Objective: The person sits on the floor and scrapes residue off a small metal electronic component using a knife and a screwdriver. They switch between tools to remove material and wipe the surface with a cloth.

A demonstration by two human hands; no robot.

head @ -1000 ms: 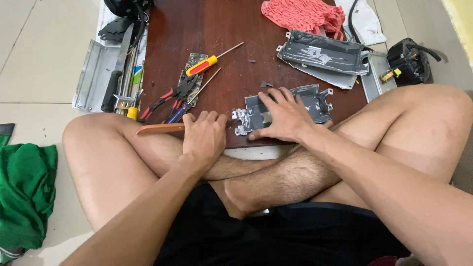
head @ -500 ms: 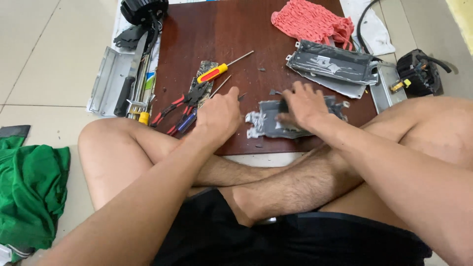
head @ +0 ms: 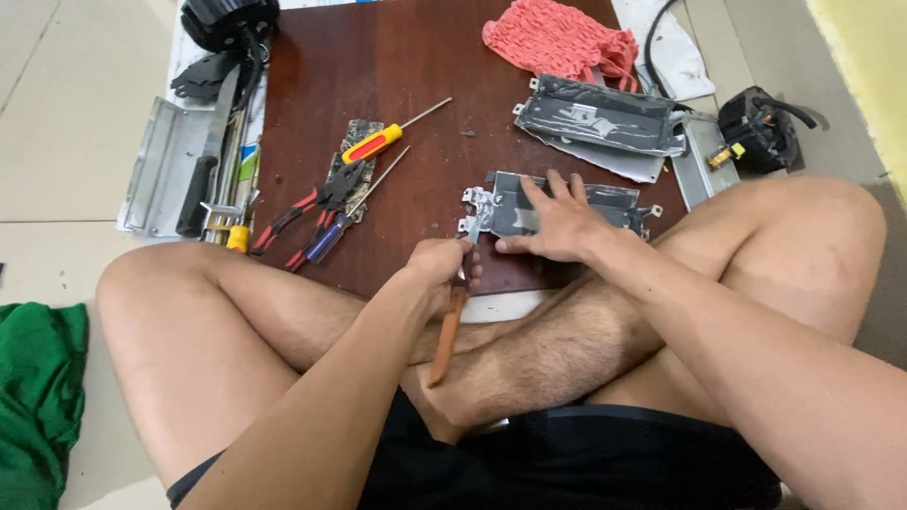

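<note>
My right hand lies flat on a grey metal-cased module at the near edge of a dark brown board. My left hand grips a tool with an orange-brown wooden handle, its tip at the module's near-left corner bracket. I sit cross-legged with the board in front of my legs.
A red-and-yellow screwdriver, red-handled pliers and a blue-handled screwdriver lie left on the board. A second grey module, a pink cloth, a black coiled part, metal rails and a green cloth surround it.
My left hand picked the wooden-handled tool up from the board's edge and brought its tip to the module's left corner. My right hand stayed pressed on the module.
</note>
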